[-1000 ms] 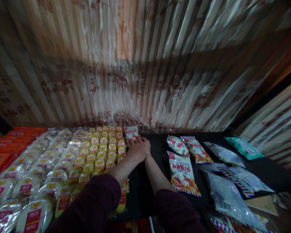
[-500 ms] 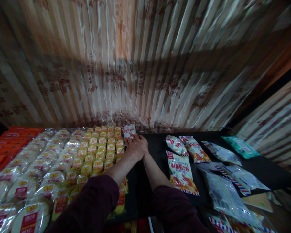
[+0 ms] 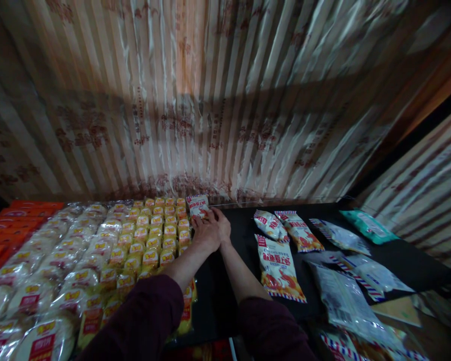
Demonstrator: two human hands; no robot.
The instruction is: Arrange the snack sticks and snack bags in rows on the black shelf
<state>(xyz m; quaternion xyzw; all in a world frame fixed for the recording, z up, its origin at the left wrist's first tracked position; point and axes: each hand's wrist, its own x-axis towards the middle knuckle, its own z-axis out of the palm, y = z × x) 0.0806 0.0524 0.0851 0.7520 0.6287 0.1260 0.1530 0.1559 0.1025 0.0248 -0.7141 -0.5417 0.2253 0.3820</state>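
A small white and red snack bag (image 3: 198, 204) with a striped top edge lies at the back of the black shelf, beside the rows of yellow-wrapped cakes. My left hand (image 3: 205, 235) grips its near end, fingers bent over the print. Close against it, my right hand (image 3: 221, 226) holds the bag's near right side with curved fingers. The hands overlap at the thumbs and hide the bag's lower part. To the right lie a larger bag of the same print (image 3: 280, 268) and two similar bags, one of them a red and white bag (image 3: 299, 230).
Left of my hands stand tight rows of yellow-wrapped cakes (image 3: 150, 255), then clear-wrapped round white cakes (image 3: 47, 336) and orange boxes (image 3: 22, 215). Silvery bags (image 3: 342, 296) and a teal bag (image 3: 368, 225) lie on the right of the black shelf (image 3: 244, 220). A striped plastic sheet (image 3: 225, 100) hangs behind.
The view has shifted slightly. My right fingers have risen a little along the snack bag's side; both hands stay at its near end, and the bag keeps its place.
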